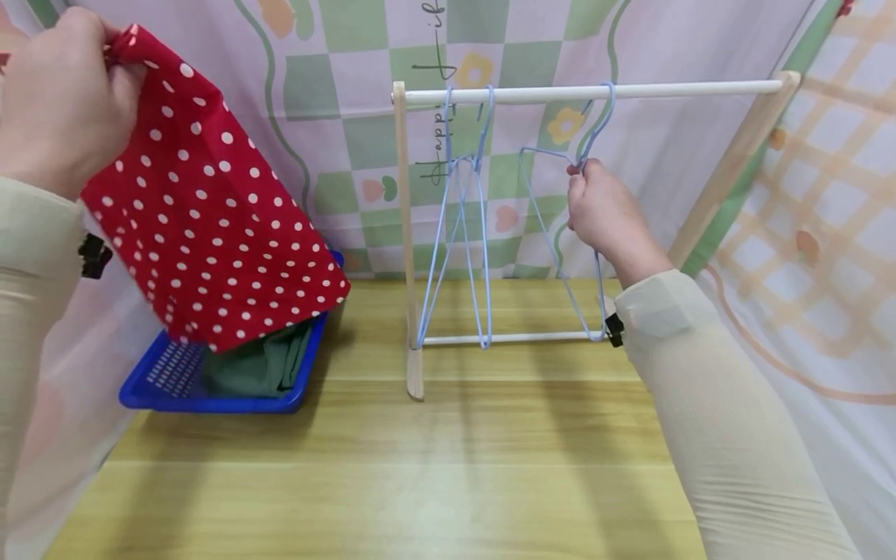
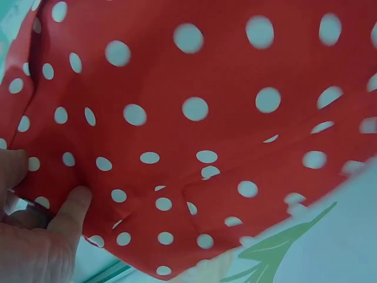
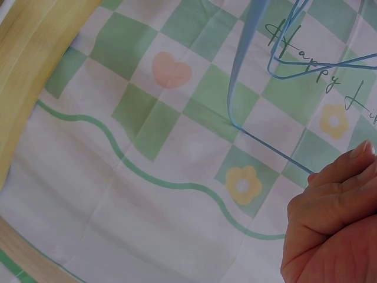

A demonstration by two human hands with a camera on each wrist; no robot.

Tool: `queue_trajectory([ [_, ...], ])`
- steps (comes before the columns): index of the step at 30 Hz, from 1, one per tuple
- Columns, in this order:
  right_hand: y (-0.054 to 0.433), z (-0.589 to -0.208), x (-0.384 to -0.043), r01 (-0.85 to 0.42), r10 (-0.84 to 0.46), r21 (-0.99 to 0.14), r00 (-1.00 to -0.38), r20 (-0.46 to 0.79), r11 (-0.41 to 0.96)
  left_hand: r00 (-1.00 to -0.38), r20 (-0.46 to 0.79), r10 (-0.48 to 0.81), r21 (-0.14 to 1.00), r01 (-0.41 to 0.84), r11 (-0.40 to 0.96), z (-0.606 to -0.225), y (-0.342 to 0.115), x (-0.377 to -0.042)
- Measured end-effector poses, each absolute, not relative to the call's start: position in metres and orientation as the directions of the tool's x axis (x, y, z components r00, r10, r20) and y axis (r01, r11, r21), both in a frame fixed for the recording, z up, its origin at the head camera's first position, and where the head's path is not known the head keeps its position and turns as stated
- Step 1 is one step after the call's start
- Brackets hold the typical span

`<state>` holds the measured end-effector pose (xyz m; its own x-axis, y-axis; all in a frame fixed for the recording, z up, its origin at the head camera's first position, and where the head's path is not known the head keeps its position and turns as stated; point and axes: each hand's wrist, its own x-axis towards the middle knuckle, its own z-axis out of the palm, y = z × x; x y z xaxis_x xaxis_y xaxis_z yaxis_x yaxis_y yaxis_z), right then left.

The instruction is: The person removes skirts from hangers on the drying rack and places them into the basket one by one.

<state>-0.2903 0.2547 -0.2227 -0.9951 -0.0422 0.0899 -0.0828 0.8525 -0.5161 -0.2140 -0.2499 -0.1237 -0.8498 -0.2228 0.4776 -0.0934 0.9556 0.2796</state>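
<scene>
On the left of the head view, my left hand [image 1: 70, 105] pinches a red cloth with white dots [image 1: 210, 194] by its upper corner. The cloth hangs slanting over a blue basket [image 1: 231, 403], and its lower edge hides part of a dark green folded cloth [image 1: 255, 365] inside. In the left wrist view, thumb and fingers grip the red cloth's edge. My right hand [image 1: 609, 210] pinches a light blue hanger [image 1: 535, 194] just below its hook, which is at the white rail [image 1: 686, 89]. Other blue hangers [image 1: 483, 264] hang left of it on the same rail.
A small rack with wooden posts [image 1: 402, 218] and a lower white bar [image 1: 518, 337] stands on the wood-grain table [image 1: 420, 482]. Close behind it hangs a patterned curtain [image 1: 350, 93], and another printed curtain [image 1: 805, 233] is at the right.
</scene>
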Motion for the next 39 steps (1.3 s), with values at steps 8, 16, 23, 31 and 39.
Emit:
queue_trajectory([
  [8,0.256,-0.225,-0.291,-0.077,-0.042,-0.519,-0.996,0.078,0.852,-0.862,0.456,-0.223,0.332,-0.068,0.941,-0.134,-0.248,-0.237],
  [16,0.257,-0.225,-0.292,-0.086,-0.046,-0.513,-0.995,0.090,0.854,-0.860,0.467,-0.208,0.351,-0.036,0.936,-0.152,-0.253,-0.240],
  [23,0.260,-0.223,-0.291,-0.071,-0.032,-0.513,-0.996,0.084,0.855,-0.862,0.464,-0.206,0.349,-0.036,0.936,-0.153,-0.256,-0.241],
  [31,0.262,-0.222,-0.289,-0.072,-0.035,-0.507,-0.996,0.082,0.859,-0.871,0.435,-0.230,0.383,-0.053,0.922,-0.150,-0.257,-0.254],
  [39,0.260,-0.224,-0.288,-0.084,-0.038,-0.502,-0.994,0.101,0.861,-0.795,0.522,-0.308,0.437,-0.060,0.897,-0.152,-0.248,-0.256],
])
